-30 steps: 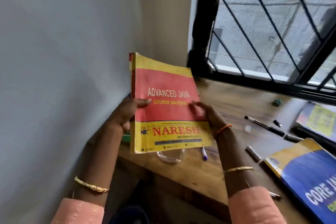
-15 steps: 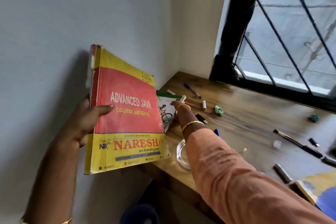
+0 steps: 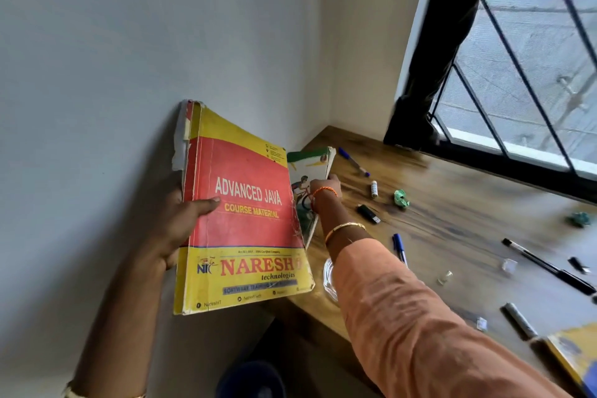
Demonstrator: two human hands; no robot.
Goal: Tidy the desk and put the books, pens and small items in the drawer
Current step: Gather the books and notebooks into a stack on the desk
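Observation:
My left hand [image 3: 181,223] grips a thick red and yellow "Advanced Java" book [image 3: 245,213] upright at the desk's left end, thumb across the cover. My right hand [image 3: 326,186] reaches past it and holds the far edge of a thin notebook with a cyclist picture [image 3: 308,168], which is tilted up off the wooden desk [image 3: 452,236]. Scattered on the desk are a blue pen [image 3: 353,161], a second blue pen [image 3: 399,247], a black pen [image 3: 549,266], a small white tube [image 3: 374,188], a black USB stick [image 3: 368,213] and green crumpled bits [image 3: 401,198].
A glass dish [image 3: 329,278] sits at the desk's front edge under my right forearm. A grey marker [image 3: 518,320] and a blue and yellow book [image 3: 578,355] lie at the lower right. A barred window [image 3: 517,90] runs behind the desk; a wall stands on the left.
My right hand left the red book and reached to the cyclist notebook, which now tilts up. My left hand alone carries the red book, moved left.

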